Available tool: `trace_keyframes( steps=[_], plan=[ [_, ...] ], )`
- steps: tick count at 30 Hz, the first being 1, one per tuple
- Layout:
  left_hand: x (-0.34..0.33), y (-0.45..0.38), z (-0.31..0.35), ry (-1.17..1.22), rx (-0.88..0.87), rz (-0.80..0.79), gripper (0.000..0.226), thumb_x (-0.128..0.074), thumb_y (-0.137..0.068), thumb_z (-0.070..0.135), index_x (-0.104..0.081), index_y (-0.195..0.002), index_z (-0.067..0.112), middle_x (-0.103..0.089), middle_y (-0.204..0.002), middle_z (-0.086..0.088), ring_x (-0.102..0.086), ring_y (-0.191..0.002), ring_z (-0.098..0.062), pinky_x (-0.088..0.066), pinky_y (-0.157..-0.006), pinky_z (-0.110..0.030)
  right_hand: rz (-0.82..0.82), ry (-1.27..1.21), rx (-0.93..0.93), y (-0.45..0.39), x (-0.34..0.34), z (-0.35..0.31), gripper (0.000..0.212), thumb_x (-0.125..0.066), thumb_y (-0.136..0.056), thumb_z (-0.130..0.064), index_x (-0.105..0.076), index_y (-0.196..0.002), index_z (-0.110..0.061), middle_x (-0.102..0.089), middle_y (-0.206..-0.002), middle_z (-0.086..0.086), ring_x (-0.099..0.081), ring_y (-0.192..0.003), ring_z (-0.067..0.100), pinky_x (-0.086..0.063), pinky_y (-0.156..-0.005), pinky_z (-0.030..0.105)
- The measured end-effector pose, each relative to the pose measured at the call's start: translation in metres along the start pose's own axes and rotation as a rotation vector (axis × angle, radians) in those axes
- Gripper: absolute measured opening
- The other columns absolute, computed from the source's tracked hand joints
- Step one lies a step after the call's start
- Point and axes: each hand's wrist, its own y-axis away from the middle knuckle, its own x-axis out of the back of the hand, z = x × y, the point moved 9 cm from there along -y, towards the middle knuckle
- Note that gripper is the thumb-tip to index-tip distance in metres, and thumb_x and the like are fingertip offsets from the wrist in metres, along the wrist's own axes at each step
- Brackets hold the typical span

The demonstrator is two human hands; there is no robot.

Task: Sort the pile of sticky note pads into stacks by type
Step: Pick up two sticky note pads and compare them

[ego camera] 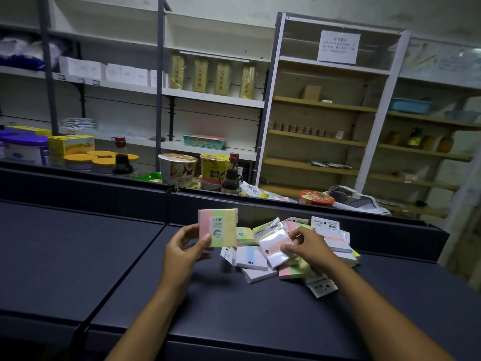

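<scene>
The long dark blue-grey counter top (78, 256) runs in front of me, bare on my left side. The jumbled pile of wrapped sticky note pads (294, 246) lies on it ahead and to my right, against the raised back edge, so my right arm is the nearer one to it.

My left hand (183, 246) is lifted clear of the surface just left of the pile, gripping a square pink, green and yellow striped pad (218, 227) with a label reading 2209. It stands nearly upright, its face turned toward me, thumb on the front and fingers behind.

My right hand (304, 246) is down on the pile, fingers curled and pinching a white pad in a glossy clear wrapper (276, 246) that leans tilted on the others.

I see no sorted stacks yet. The striped pad, I judge, should go down leftward onto the open counter, well apart from the pile.
</scene>
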Motion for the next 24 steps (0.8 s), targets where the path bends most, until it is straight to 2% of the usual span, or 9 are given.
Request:
trace_keyframes(
  steps=[4, 8, 12, 15, 19, 22, 24],
  plan=[
    [0.004, 0.000, -0.001, 0.002, -0.005, 0.027, 0.027, -0.072, -0.086, 0.007, -0.063, -0.112, 0.007, -0.075, -0.096, -0.007, -0.071, -0.069, -0.023, -0.059, -0.060, -0.028, -0.011, 0.041, -0.003, 0.000, 0.001, -0.007, 0.029, -0.085, -0.075, -0.020, -0.067, -0.098, -0.015, -0.068, -0.090, 0.005, -0.064, -0.076, 0.016, -0.048, -0.059, 0.022],
    [0.002, 0.001, 0.001, -0.023, -0.037, 0.007, 0.027, -0.073, -0.085, 0.008, -0.064, -0.110, 0.011, -0.074, -0.097, -0.006, -0.072, -0.071, -0.025, -0.058, -0.058, -0.029, -0.101, 0.150, 0.051, -0.001, -0.004, -0.031, 0.016, -0.080, -0.080, -0.015, -0.072, -0.087, -0.003, -0.075, -0.088, 0.006, -0.072, -0.081, 0.024, -0.057, -0.070, 0.041],
    [0.001, 0.004, 0.001, -0.030, -0.038, 0.001, 0.027, -0.073, -0.085, 0.007, -0.064, -0.110, 0.010, -0.073, -0.099, -0.007, -0.072, -0.070, -0.024, -0.058, -0.057, -0.030, -0.110, 0.147, 0.099, 0.000, -0.003, -0.056, 0.014, -0.074, -0.086, -0.014, -0.065, -0.092, -0.005, -0.071, -0.091, 0.008, -0.065, -0.074, 0.018, -0.049, -0.054, 0.028],
    [0.003, 0.005, 0.000, -0.020, -0.031, 0.011, 0.027, -0.072, -0.086, 0.006, -0.063, -0.112, 0.008, -0.074, -0.099, -0.008, -0.072, -0.068, -0.023, -0.058, -0.058, -0.030, -0.049, -0.126, 0.096, 0.010, -0.002, -0.064, 0.011, -0.068, -0.092, -0.015, -0.059, -0.096, -0.010, -0.074, -0.093, 0.010, -0.071, -0.074, 0.020, -0.050, -0.047, 0.025],
    [0.007, 0.008, -0.001, -0.015, -0.039, 0.038, 0.026, -0.071, -0.086, 0.006, -0.063, -0.110, 0.010, -0.074, -0.097, -0.009, -0.072, -0.068, -0.023, -0.058, -0.058, -0.030, 0.138, -0.540, 0.108, 0.035, -0.012, -0.057, 0.011, -0.067, -0.094, -0.021, -0.060, -0.101, -0.016, -0.078, -0.094, 0.005, -0.075, -0.082, 0.017, -0.061, -0.067, 0.037],
    [0.011, 0.009, 0.000, -0.024, -0.036, 0.056, 0.027, -0.072, -0.086, 0.008, -0.063, -0.111, 0.010, -0.074, -0.098, -0.007, -0.072, -0.070, -0.024, -0.058, -0.058, -0.029, 0.166, -0.702, 0.130, 0.050, -0.033, -0.047, 0.013, -0.065, -0.096, -0.018, -0.058, -0.106, -0.023, -0.078, -0.094, -0.001, -0.075, -0.081, 0.015, -0.059, -0.058, 0.031],
    [0.013, 0.009, 0.000, -0.035, -0.029, 0.071, 0.027, -0.072, -0.086, 0.008, -0.062, -0.110, 0.011, -0.074, -0.099, -0.006, -0.073, -0.072, -0.024, -0.058, -0.058, -0.028, 0.147, -0.816, 0.131, 0.055, -0.047, -0.040, 0.020, -0.061, -0.096, -0.007, -0.058, -0.111, -0.020, -0.078, -0.097, 0.001, -0.076, -0.084, 0.019, -0.057, -0.059, 0.025]
  ],
)
